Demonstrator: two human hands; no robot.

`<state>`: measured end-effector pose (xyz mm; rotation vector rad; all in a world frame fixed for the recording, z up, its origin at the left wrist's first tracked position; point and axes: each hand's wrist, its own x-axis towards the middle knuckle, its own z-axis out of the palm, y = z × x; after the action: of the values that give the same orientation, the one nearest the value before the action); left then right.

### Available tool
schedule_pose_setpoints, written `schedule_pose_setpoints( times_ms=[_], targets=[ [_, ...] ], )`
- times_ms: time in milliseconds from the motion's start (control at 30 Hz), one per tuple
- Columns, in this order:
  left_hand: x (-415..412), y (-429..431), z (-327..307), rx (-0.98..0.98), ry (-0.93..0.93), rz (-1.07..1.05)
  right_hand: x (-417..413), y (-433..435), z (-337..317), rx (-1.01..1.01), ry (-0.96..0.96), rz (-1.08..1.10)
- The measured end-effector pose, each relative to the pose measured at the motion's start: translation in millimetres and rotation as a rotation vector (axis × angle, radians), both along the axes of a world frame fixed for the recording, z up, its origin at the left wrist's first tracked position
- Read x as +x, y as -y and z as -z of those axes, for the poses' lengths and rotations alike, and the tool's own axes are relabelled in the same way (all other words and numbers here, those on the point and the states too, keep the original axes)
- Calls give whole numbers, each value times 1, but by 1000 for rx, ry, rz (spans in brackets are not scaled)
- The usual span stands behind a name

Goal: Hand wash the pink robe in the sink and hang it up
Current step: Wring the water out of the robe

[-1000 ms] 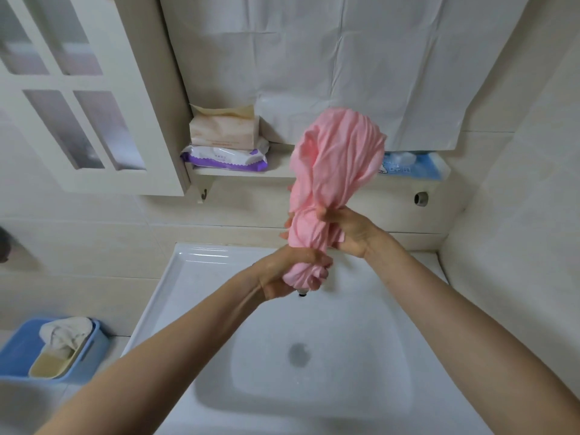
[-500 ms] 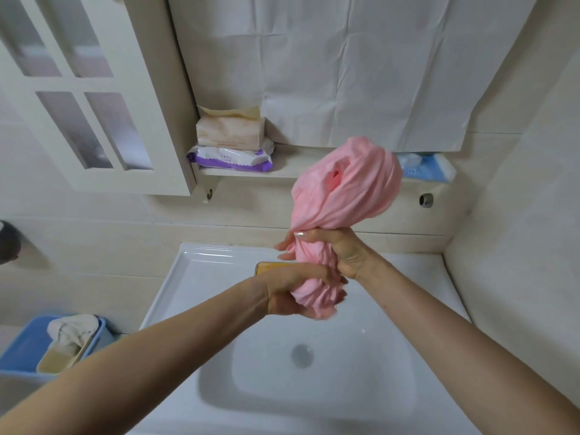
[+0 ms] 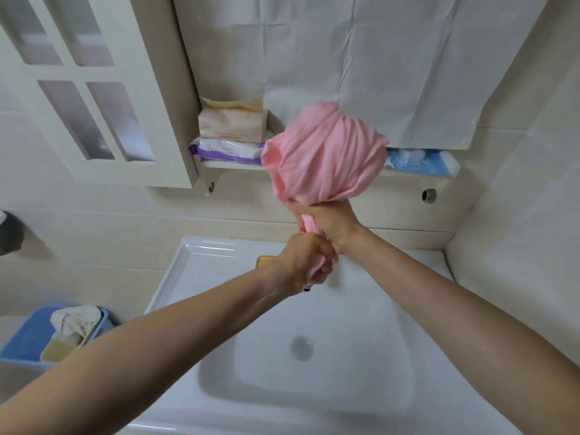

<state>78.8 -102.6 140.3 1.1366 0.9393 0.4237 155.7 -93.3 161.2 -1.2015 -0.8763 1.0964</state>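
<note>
The pink robe [image 3: 326,155] is bunched and twisted into a thick rope, held upright above the white sink [image 3: 194,277]. My right hand [image 3: 329,222] grips the twist just under the bulging top. Directly below it my left hand [image 3: 306,260] grips the lower end, whose tip pokes out between the fingers. Both fists sit over the back part of the basin, above the round drain [image 3: 302,348].
A wall shelf [image 3: 232,164] behind the robe carries a tissue pack [image 3: 232,124], a purple wipes pack [image 3: 226,150] and a blue pack [image 3: 417,160]. A white cabinet door [image 3: 94,98] hangs at the left. A blue basin [image 3: 28,340] with a cloth sits low left. A yellow soap bar [image 3: 265,261] lies on the sink's back rim.
Both hands have slid closer together on the twisted robe, and the bunched top has spread wider and tipped slightly right.
</note>
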Motion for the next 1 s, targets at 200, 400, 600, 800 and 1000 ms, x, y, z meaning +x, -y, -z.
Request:
schedule_pose_setpoints(
  times_ms=[200,400,600,800,1000],
  targets=[
    [3,4,-2,134,-9,-119,-1,3,-2,46,57,86],
    [-2,4,9,265,-39,-140,-3,0,5,-7,-35,195],
    [2,5,10,291,3,-158,3,-3,7,-48,-132,168],
    [15,8,8,188,66,-244,9,-11,10,-30,-128,201],
    [26,5,4,67,199,-283,15,-15,5,-25,-90,298]
  ],
)
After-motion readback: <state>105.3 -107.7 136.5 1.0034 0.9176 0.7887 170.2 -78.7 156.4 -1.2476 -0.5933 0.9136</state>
